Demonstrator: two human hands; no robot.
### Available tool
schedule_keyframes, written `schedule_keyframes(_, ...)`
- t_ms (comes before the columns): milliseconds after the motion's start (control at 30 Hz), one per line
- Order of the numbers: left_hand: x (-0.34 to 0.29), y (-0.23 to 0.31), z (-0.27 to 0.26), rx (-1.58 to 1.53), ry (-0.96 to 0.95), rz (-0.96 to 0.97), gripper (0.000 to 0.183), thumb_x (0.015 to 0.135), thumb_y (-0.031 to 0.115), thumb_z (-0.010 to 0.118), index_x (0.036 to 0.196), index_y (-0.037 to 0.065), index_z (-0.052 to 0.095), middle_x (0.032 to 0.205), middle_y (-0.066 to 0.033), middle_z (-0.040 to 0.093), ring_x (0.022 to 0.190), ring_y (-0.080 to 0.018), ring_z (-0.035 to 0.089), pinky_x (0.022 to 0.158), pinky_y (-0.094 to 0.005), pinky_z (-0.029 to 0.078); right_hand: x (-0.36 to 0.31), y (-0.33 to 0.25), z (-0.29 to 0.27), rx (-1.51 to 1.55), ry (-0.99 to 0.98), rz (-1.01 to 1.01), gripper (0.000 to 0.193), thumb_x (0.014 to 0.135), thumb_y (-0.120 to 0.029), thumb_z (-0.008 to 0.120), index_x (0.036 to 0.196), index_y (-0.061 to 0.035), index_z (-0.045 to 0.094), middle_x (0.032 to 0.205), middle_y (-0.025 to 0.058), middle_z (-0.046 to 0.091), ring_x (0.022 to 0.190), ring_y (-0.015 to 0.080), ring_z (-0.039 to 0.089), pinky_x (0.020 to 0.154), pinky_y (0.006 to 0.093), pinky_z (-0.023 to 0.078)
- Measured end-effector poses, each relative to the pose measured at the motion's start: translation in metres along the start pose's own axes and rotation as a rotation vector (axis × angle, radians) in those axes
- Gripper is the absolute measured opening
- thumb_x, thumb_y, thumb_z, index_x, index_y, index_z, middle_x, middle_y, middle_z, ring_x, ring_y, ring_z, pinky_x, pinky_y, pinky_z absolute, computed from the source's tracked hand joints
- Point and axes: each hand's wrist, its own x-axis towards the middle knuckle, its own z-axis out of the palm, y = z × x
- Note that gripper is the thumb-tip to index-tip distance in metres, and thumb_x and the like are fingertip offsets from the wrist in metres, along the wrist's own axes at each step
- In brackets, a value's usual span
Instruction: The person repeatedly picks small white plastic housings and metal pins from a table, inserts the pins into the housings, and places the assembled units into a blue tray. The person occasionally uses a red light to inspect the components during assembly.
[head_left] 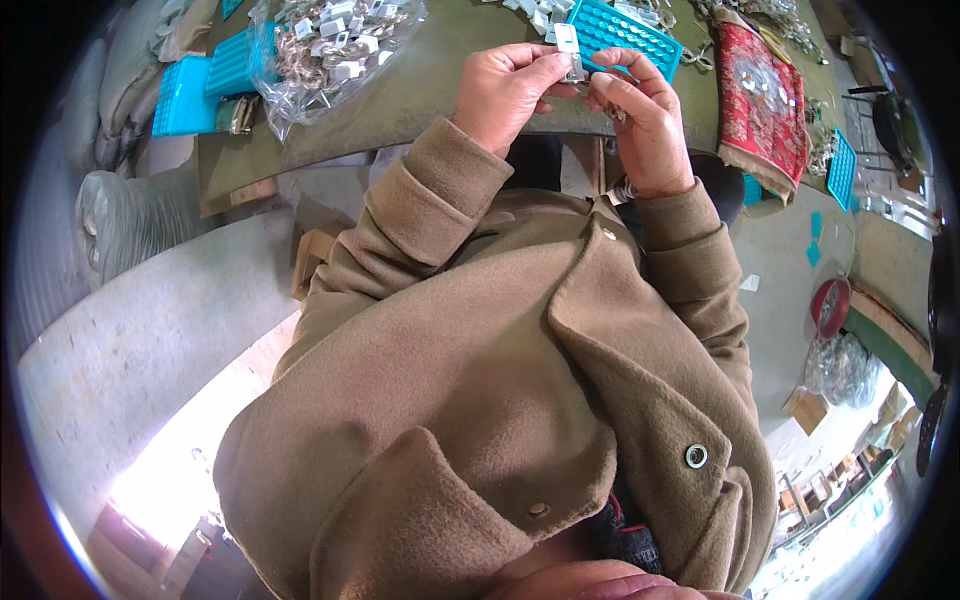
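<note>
My left hand (497,98) pinches a small white plastic piece with a metal end (568,42) between thumb and fingers, above the near edge of the table. Close on its right, my right hand (652,125) is closed with curled fingers around some small metal pieces (614,111). Its fingertips are near the metal end; whether they touch it I cannot tell. Right behind both hands lies a turquoise tray (655,47) with rows of small pockets. Loose white plastic pieces (541,20) are heaped beside that tray.
A clear plastic bag (283,108) of white and metal parts lies left on the green table (420,110). Turquoise trays (185,98) sit at its left edge. A red patterned cloth (745,75) drapes the right side, with a yellow-handled tool (774,45) and metal parts nearby.
</note>
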Motion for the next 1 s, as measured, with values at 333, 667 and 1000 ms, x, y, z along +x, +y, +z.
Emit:
schedule_keyframes(333, 0.003, 0.008, -0.008, -0.63, -0.117, -0.274, 0.016, 0.096, 0.017, 0.057, 0.103, 0.004, 0.061, 0.1, -0.0112, 0.069, 0.061, 0.0006, 0.048, 0.046, -0.0135, 0.035, 0.005, 0.003, -0.001, 0.35, -0.087, 0.09, 0.009, 0.087, 0.0, 0.054, 0.09, -0.0083, 0.054, 0.077, -0.0003, 0.057, 0.073, 0.0119, 0.055, 0.082, 0.0311, 0.049)
schedule_keyframes(667, 0.005, 0.002, -0.011, -0.906, -0.061, -0.413, 0.022, 0.098, 0.015, 0.057, 0.114, -0.001, 0.056, 0.118, -0.0169, 0.063, 0.067, 0.0022, 0.06, 0.045, -0.0101, 0.043, 0.009, 0.017, -0.003, 0.362, -0.071, 0.057, 0.01, 0.088, 0.0, 0.052, 0.091, -0.0088, 0.051, 0.076, 0.0022, 0.058, 0.072, 0.013, 0.055, 0.081, 0.0319, 0.049)
schedule_keyframes(1000, 0.017, -0.005, -0.028, -0.677, -0.075, -0.412, 0.03, 0.098, 0.018, 0.058, 0.119, -0.003, 0.058, 0.111, -0.0128, 0.066, 0.094, -0.0119, 0.068, 0.067, -0.0171, 0.06, 0.002, 0.013, -0.01, -0.642, 0.199, -0.346, 0.003, 0.087, -0.008, 0.066, 0.089, -0.0054, 0.067, 0.085, 0.0021, 0.068, 0.079, 0.0127, 0.063, 0.073, 0.0278, 0.048)
